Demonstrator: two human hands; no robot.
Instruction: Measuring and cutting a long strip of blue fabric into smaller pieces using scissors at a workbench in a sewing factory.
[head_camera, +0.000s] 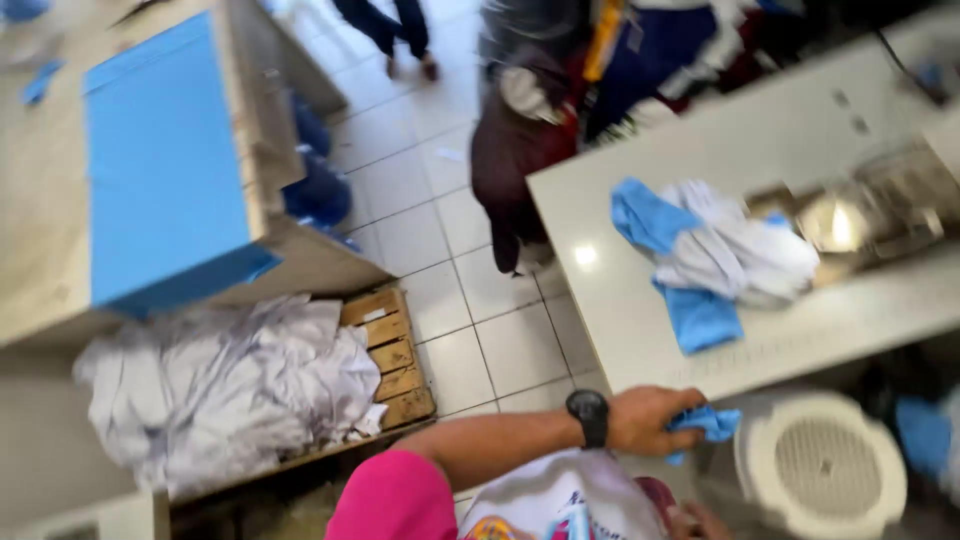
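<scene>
Left hand (650, 420): yours, with a black watch (588, 415) on the wrist; fingers (685, 410) closed around a small blue cloth (708, 424), which bunches out past your fingertips, just below the near edge of the white table (700, 150).

Right hand (700, 520): only a sliver shows at the bottom edge, below the cloth; you cannot tell whether its fingers are open or closed.

Beyond your fingertips, on the table: a heap of blue and white fabric (715, 255), next to a blurred metal machine part (860, 215).

Just right of the cloth: a round white vented cover (825, 465).

Well left of your hand: a pile of grey fabric (225, 385) on a wooden pallet (395, 365), below a table with a blue sheet (160, 170).
</scene>
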